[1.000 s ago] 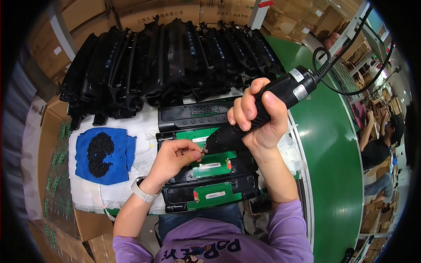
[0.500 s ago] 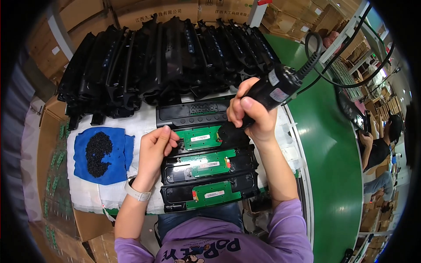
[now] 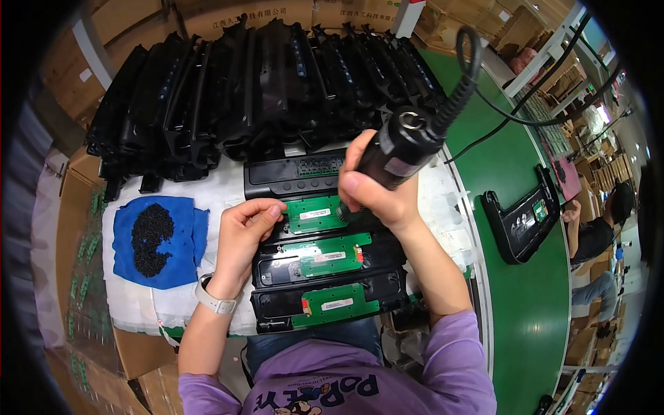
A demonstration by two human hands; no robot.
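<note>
My right hand (image 3: 387, 200) is wrapped round a black electric screwdriver (image 3: 400, 149), its corded end tilted up and away to the right. The tool's lower end meets the right part of a green circuit board (image 3: 312, 214); the exact contact is hidden by blur and the hand. At that board's left end, my left hand (image 3: 243, 232) has thumb and forefinger pinched together; whatever is between them is too small to make out. Nearer me lie a second board (image 3: 321, 257) and a third board (image 3: 339, 306), each in a black panel. Beyond them rests a black panel with buttons (image 3: 277, 181).
Left of the panels, a blue cloth (image 3: 185, 214) bears a heap of small black screws (image 3: 146, 242). Black housings (image 3: 270, 90) stand packed along the back. A green conveyor belt (image 3: 526, 304) on the right carries a black housing (image 3: 519, 238). Another person (image 3: 600, 232) sits beyond it.
The screwdriver and my right hand have shifted left, with the tool's end now down by the far board. My left hand has hardly moved. On the belt, the black housing has come nearer.
</note>
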